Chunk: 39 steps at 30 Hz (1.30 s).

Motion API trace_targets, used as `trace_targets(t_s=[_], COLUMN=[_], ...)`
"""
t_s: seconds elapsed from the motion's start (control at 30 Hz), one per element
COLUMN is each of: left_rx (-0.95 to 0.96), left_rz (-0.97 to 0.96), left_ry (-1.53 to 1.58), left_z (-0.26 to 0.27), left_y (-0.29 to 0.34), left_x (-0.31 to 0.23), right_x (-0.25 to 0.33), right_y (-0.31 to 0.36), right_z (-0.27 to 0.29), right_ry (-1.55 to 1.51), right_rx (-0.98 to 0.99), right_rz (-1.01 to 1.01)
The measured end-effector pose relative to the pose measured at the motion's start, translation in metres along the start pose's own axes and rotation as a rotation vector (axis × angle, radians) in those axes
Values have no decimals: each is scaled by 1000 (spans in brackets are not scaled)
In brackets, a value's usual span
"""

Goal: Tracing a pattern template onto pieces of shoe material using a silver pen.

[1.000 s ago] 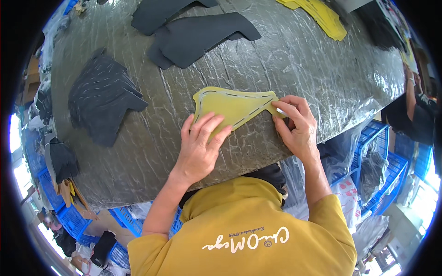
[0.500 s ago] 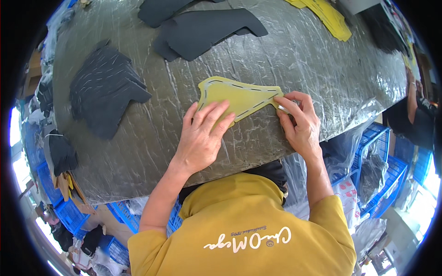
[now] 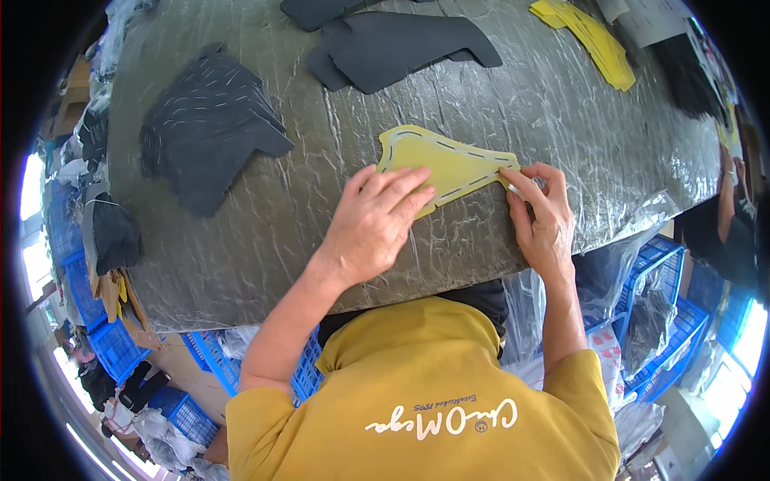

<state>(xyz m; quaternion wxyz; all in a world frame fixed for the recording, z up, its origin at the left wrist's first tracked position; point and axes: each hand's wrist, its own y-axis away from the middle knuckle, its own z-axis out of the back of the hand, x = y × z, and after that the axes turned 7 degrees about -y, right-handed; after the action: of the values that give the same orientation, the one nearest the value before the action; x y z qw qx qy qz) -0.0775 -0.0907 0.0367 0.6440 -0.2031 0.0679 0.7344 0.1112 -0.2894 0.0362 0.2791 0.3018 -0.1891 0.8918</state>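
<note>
A translucent yellow template (image 3: 449, 164) with dark dashed slots along its edges lies flat on the table. My left hand (image 3: 377, 216) rests on its lower left part, fingers stretched out over the surface. At the narrow right end, my right hand (image 3: 545, 212) is closed, thumb and fingers pinched around a small silvery thing (image 3: 512, 187). Most of that thing is hidden by the fingers, so its kind cannot be made out. The fingertips touch the template's right tip. Whether anything lies under the template cannot be seen.
Dark sheet pieces with pale dashes (image 3: 212, 132) lie fanned at left, more dark pieces (image 3: 409, 48) at the far side. Yellow pieces (image 3: 593, 44) lie far right on the film-covered table (image 3: 321, 160). Blue crates (image 3: 662, 321) stand below; another person's arm (image 3: 727, 200) shows at right.
The view has shifted, so the table and everything on it appear farther right. Both hands keep their places on the template, with little visible movement against it.
</note>
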Motion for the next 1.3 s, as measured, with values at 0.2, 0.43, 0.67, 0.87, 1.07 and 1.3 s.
trace_targets(t_s=[0.2, 0.43, 0.67, 0.87, 1.07, 1.3], left_rx=[96, 179, 190, 251, 214, 222], left_rz=[-109, -188, -194, -202, -246, -224], left_ry=[-16, -39, -116, -121, -125, -125], left_z=[14, 13, 18, 21, 20, 19], left_y=[-19, -25, -32, -36, -37, -39], left_x=[17, 22, 17, 19, 24, 21], right_x=[3, 1, 1, 40, 58, 56], right_y=[-3, -3, -9, -21, -19, -16], right_z=[4, 5, 13, 28, -5, -28], right_ry=[-12, 5, -56, -211, -386, -342], right_rx=[24, 61, 111, -93, 172, 184], right_rz=[-25, -23, -32, -46, 199, 314])
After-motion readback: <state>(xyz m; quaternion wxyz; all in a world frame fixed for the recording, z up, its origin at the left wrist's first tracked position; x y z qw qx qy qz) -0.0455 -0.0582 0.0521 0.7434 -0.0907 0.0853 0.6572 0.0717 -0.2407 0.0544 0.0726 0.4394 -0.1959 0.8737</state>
